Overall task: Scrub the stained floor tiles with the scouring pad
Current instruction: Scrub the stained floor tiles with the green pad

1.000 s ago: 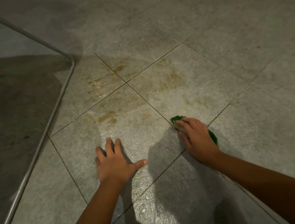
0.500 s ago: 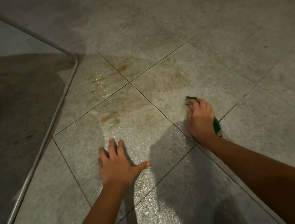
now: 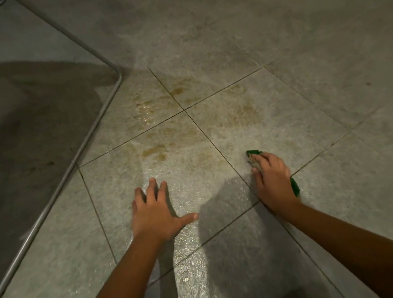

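Observation:
A green scouring pad lies on the wet grey floor tiles, mostly hidden under my right hand; its green edge also shows at the hand's right side. My right hand grips the pad and holds it down just right of a grout line. Brown stains spread over the tiles farther ahead, around the grout crossing. My left hand rests flat on the tile with fingers spread, holding nothing.
A bent metal tube frame runs diagonally along the left, with darker shadowed floor behind it. The tiles near me shine with water. My shadow falls between the two arms.
My right hand pushed the pad forward and to the right, then pulled it back toward me. My left hand stayed planted on the tile.

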Motion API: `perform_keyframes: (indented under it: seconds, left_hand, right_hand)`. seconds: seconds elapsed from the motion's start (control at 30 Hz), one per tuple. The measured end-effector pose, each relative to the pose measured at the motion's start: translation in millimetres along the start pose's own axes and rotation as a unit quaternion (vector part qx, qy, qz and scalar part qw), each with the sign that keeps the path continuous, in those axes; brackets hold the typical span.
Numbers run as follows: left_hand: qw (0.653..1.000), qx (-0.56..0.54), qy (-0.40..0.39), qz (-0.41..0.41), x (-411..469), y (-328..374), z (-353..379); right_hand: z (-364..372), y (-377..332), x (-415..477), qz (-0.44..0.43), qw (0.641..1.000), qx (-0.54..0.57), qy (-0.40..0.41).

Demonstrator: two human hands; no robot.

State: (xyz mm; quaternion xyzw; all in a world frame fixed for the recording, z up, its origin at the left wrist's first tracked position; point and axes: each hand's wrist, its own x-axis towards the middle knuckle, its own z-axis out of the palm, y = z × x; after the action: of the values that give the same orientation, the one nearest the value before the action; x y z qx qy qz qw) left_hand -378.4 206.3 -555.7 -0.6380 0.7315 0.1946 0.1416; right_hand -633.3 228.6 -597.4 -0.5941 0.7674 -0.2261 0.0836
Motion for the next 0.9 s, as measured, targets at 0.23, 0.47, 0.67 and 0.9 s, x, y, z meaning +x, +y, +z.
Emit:
perform_keyframes:
  seconds: [0.23, 0.47, 0.67, 0.9]
  left_hand:
    - [0.999, -0.027, -0.007, 0.019, -9, -27, -16]
    - [1.0, 0.015, -0.025, 0.011, -1, -56, -43]
    - [0.998, 0.045, -0.044, 0.018, 5, -85, -44]
    - [0.994, 0.097, -0.004, 0.042, 19, -99, -46]
  right_hand:
    - [34, -56, 21, 0.037, 0.998, -0.016, 0.057]
    - [49, -96, -4, -0.096, 0.992, 0.079, -0.035]
    - [30, -63, 1, -0.075, 0.996, 0.037, -0.039]
    - [22, -71, 20, 0.038, 0.998, -0.006, -0.041]
